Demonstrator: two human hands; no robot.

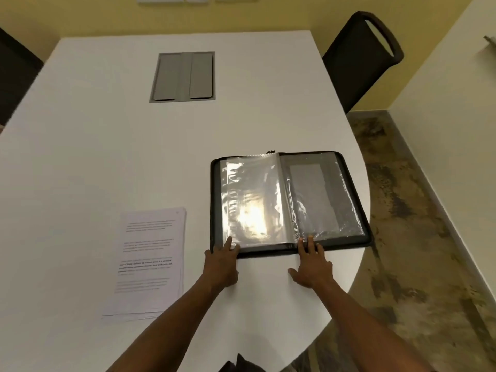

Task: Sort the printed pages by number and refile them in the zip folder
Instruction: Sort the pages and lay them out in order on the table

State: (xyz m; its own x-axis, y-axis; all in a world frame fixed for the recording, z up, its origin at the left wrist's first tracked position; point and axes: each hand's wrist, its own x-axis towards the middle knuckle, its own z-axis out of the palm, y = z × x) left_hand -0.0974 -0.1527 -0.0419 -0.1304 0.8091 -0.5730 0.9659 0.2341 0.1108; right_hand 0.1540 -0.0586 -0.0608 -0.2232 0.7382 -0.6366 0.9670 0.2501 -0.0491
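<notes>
On the white desk (107,146), the black zip folder (291,202) lies open flat near the right edge, its clear plastic sleeves (252,200) showing. The left hand (221,261) and right hand (312,264) both rest with straight fingers on its near edge. The stack of printed pages (150,261) lies just to the folder's left, apart from it.

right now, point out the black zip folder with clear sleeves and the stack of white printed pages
black zip folder (216,183), head view, bare left border of the cover
stack of white printed pages (150,264), head view, middle of the top sheet
</notes>
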